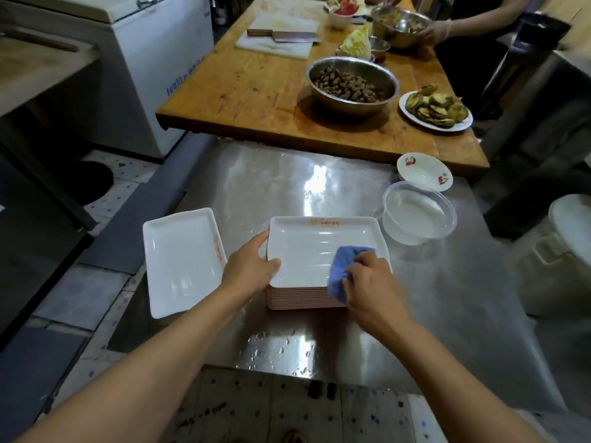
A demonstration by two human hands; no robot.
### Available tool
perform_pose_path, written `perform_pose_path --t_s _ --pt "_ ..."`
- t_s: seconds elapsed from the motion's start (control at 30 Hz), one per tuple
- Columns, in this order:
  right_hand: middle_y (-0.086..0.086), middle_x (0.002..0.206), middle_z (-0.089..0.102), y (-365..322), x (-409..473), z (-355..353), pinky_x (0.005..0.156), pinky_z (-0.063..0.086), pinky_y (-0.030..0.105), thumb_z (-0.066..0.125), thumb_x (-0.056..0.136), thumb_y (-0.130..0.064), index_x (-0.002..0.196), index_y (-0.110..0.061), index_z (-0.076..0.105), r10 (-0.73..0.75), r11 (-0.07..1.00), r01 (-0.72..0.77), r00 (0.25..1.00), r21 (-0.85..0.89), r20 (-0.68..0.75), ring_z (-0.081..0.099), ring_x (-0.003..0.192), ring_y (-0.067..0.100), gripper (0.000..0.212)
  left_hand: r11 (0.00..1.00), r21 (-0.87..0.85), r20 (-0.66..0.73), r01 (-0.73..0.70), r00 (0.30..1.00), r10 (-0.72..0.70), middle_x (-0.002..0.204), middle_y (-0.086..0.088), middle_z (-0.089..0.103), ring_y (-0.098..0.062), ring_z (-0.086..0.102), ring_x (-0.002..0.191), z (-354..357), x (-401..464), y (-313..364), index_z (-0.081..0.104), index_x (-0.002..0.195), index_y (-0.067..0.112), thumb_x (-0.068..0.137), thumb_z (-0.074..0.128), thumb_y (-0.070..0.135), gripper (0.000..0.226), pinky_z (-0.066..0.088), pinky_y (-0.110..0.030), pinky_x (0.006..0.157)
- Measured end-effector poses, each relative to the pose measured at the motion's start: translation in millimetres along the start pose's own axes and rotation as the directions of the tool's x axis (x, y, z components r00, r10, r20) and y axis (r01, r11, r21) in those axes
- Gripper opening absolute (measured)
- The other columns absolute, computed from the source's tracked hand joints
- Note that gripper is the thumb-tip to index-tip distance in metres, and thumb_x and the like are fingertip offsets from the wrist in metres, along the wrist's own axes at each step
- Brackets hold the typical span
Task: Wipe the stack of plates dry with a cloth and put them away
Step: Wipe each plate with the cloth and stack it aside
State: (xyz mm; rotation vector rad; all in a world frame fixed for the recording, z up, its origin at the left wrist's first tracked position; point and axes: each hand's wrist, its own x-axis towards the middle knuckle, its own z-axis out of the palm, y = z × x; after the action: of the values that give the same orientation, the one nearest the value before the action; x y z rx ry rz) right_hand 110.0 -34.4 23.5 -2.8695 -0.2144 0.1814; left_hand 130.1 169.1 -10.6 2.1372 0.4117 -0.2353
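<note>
Left hand [252, 266] grips the plate stack [303, 297]; right hand [372, 279] clutches one blue cloth [343, 270]. Orange rim print, unreadable; perhaps a dozen plates.

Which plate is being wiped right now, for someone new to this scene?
On the steel counter below the wooden table, find the tall plate stack at centre. It is the top plate, orange print on its far rim, under the blue cloth; the plate lying left has no cloth.

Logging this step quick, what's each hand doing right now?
Left hand: grips the left edge of the top plate on the stack.
Right hand: holds the blue cloth on that plate.
</note>
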Motion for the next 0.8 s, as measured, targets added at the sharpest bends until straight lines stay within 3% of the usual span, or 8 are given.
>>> perform_pose_path --t_s 0.07,0.17,0.27,0.4,0.5,0.6,0.67,0.8 --pt "0.008 0.128 0.046 0 1 -4 0.09 0.042 0.035 0.041 0.096 -0.024 0.109 -0.01 0.064 0.016 0.997 -0.014 1.0 -0.075 0.026 0.042 0.114 0.025 0.03 1.0 -0.029 0.0 0.001 1.0 -0.001 0.083 -0.003 0.065 -0.02 0.061 0.067 0 1 0 0.042 0.138 0.041 0.083 0.056 0.016 0.062 0.056 -0.038 0.074" --pt "0.009 0.134 0.042 -24 9 4 0.098 0.031 0.034 0.05 0.093 -0.02 0.116 -0.013 0.061 -0.141 0.979 0.157 0.981 -0.126 0.133 0.029 0.125 0.027 0.027 0.998 -0.06 -0.003 0.002 1.0 -0.003 0.068 0.002 0.059 -0.025 0.064 0.073 1 1 0 0.042 0.138 0.041 0.083 0.055 0.014 0.062 0.057 -0.044 0.076" --pt "0.008 0.141 0.033 -43 32 21 0.098 0.034 0.032 0.058 0.087 -0.021 0.127 -0.012 0.048 -0.217 0.975 0.221 0.972 -0.029 0.09 0.03 0.126 0.026 0.042 0.999 -0.04 -0.016 -0.005 1.0 0.004 0.07 -0.002 0.06 -0.027 0.064 0.076 1 0 1 0.041 0.139 0.038 0.084 0.054 0.012 0.062 0.057 -0.045 0.075" --pt "0.007 0.138 0.036 -48 59 31 0.088 0.038 0.025 0.063 0.082 -0.016 0.125 -0.01 0.046 -0.32 0.947 0.319 0.947 0.044 0.029 0.038 0.123 0.022 0.047 1.0 -0.02 -0.025 -0.012 1.0 0.012 0.069 0.001 0.059 -0.023 0.062 0.071 2 0 2 0.04 0.14 0.036 0.085 0.054 0.01 0.062 0.057 -0.044 0.075" --pt "0.01 0.132 0.043 -26 65 22 0.087 0.041 0.038 0.063 0.08 -0.021 0.124 -0.01 0.051 -0.279 0.959 0.276 0.959 -0.072 -0.042 0.049 0.109 0.031 0.047 1.0 -0.015 -0.037 -0.021 0.999 0.02 0.063 0.003 0.057 -0.02 0.059 0.065 1 0 1 0.044 0.138 0.038 0.083 0.055 0.012 0.062 0.056 -0.041 0.074" --pt "0.009 0.134 0.043 19 62 6 0.098 0.03 0.037 0.061 0.078 -0.023 0.129 -0.012 0.046 -0.165 0.968 0.143 0.982 -0.207 -0.095 0.045 0.118 0.029 0.055 0.999 -0.029 -0.041 -0.013 0.999 0.012 0.059 0.002 0.056 -0.018 0.058 0.062 1 -1 0 0.046 0.135 0.041 0.081 0.054 0.011 0.062 0.056 -0.037 0.072" --pt "0.004 0.133 0.045 39 58 -2 0.102 0.025 0.032 0.057 0.083 -0.02 0.127 -0.016 0.046 -0.173 0.957 0.145 0.981 -0.252 -0.089 0.043 0.12 0.022 0.046 1.0 -0.015 -0.055 -0.009 0.998 0.008 0.058 0.004 0.055 -0.016 0.057 0.061 1 0 1 0.048 0.133 0.042 0.08 0.053 0.011 0.062 0.054 -0.034 0.071" --pt "0.007 0.123 0.054 34 39 -4 0.083 0.039 0.032 0.052 0.088 -0.011 0.111 -0.009 0.056 -0.157 0.967 0.139 0.985 -0.216 -0.069 0.051 0.106 0.024 0.023 0.999 -0.031 -0.056 0.019 0.998 -0.021 0.063 0.002 0.058 -0.021 0.061 0.069 3 -2 3 0.048 0.133 0.042 0.079 0.053 0.011 0.061 0.055 -0.038 0.076"
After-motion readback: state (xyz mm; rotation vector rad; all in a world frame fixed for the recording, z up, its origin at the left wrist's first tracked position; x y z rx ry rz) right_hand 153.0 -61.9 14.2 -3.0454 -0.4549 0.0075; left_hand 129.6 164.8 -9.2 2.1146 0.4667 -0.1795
